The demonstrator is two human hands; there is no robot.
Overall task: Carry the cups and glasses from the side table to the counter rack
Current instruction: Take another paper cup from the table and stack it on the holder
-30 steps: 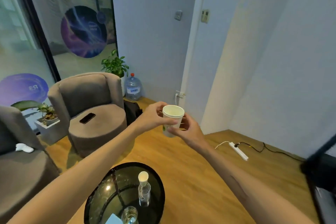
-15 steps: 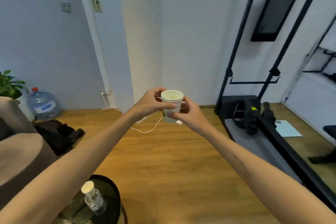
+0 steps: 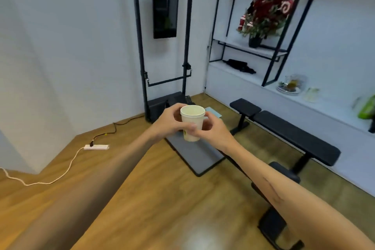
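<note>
We see the white paper cup [image 3: 192, 123] upright at mid-scene above the wooden floor [image 3: 158, 199], our left hand [image 3: 169, 121] and right hand [image 3: 212, 131] both grasping it, the white worktop [image 3: 324, 105] far right.

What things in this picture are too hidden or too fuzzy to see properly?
All in the head view:
- Paper cup: its lower front is covered by fingers of the left hand and right hand; whether it holds anything is unclear.
- Glassware on the white counter: blurred, so pieces cannot be counted.
- Green object: cut off by the right edge.
- Black bench: the right forearm hides its near base.
</note>
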